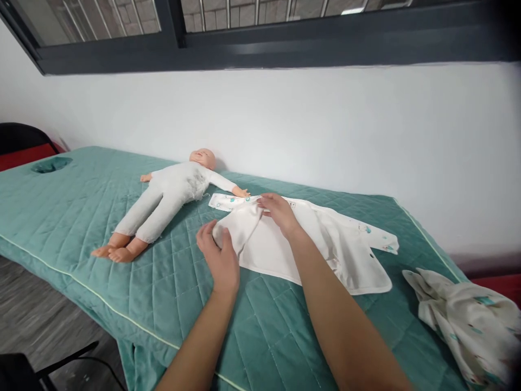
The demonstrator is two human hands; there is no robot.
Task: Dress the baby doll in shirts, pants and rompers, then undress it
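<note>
A white baby garment (280,247) with small printed motifs on its sleeves lies spread open on the green quilted bed cover (171,293). My left hand (220,255) has its fingers curled at the garment's left front edge, thumb and fingers around the cloth. Near the collar, by the left sleeve, my right hand (279,212) pinches the fabric. A doll (175,187) in a white body suit lies on its back left of the garment, head toward the wall. Its outstretched hand reaches the garment's printed sleeve.
A crumpled printed cloth (468,320) lies at the right edge of the bed. The white wall (285,125) and a dark window frame (264,51) run behind the bed. A round hole (52,164) is at the bed's far left. Black equipment (18,372) stands at the lower left.
</note>
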